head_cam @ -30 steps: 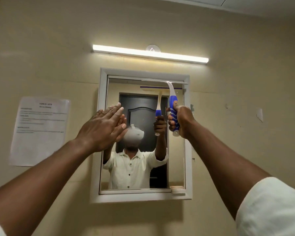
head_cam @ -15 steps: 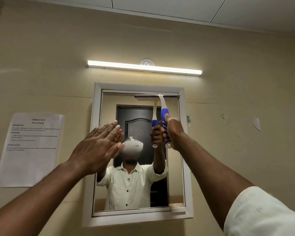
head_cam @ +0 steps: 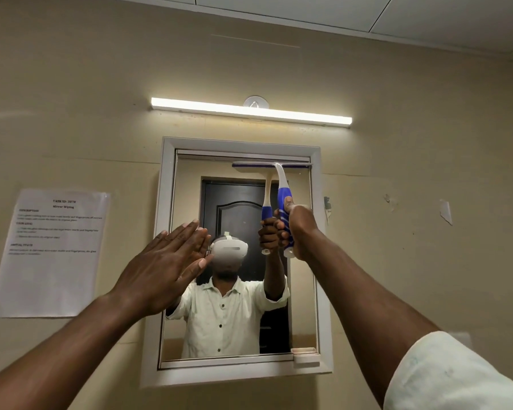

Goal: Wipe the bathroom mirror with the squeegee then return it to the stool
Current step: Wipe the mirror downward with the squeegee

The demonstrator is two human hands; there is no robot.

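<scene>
A white-framed mirror (head_cam: 317, 261) hangs on the beige wall straight ahead. My right hand (head_cam: 297, 229) is closed around the blue and white handle of the squeegee (head_cam: 282, 184), whose blade lies flat against the glass along the mirror's top right edge. My left hand (head_cam: 166, 267) is raised flat in front of the mirror's left side, fingers straight and pointing up to the right, holding nothing. I cannot tell whether the palm touches the glass. The stool is out of view.
A printed paper sheet (head_cam: 54, 253) is taped to the wall left of the mirror. A lit tube light (head_cam: 249, 110) runs above it. A small ledge (head_cam: 305, 355) sits at the mirror's lower right corner.
The view has tilted up, so the mirror sits lower in the frame. The squeegee blade stays at the mirror's top right edge and both hands keep their poses.
</scene>
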